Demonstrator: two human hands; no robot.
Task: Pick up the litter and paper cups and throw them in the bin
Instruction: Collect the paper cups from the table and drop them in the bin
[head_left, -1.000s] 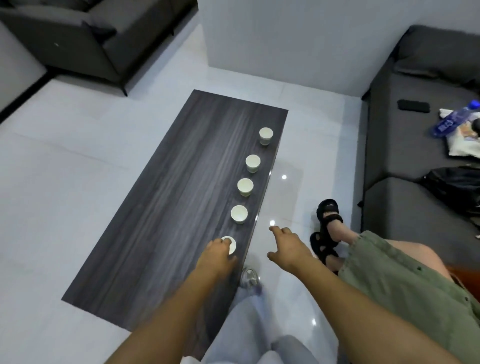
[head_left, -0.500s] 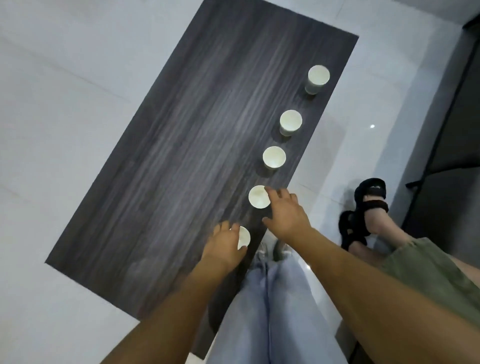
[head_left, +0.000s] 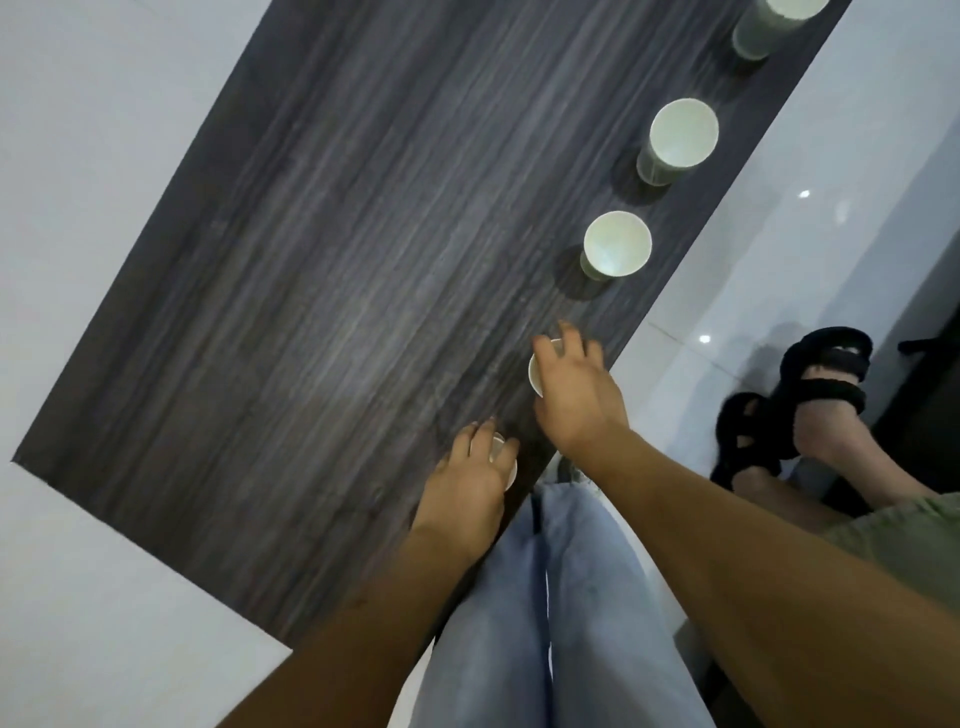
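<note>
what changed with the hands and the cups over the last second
The right hand moved from beside the table onto the second cup and now curls over it. The left hand kept its hold on the nearest cup, closing further round it. The other cups, such as the third cup, stayed standing in their row along the table edge; the camera tilted down and closer.

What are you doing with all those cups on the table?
A person is clearing paper cups off a dark wooden table. The left hand grips the nearest cup, and the right hand closes around the next cup in the row. Three more cups still stand along the table's edge: one, another, and a third cut off at the top. No bin is in view.
</note>
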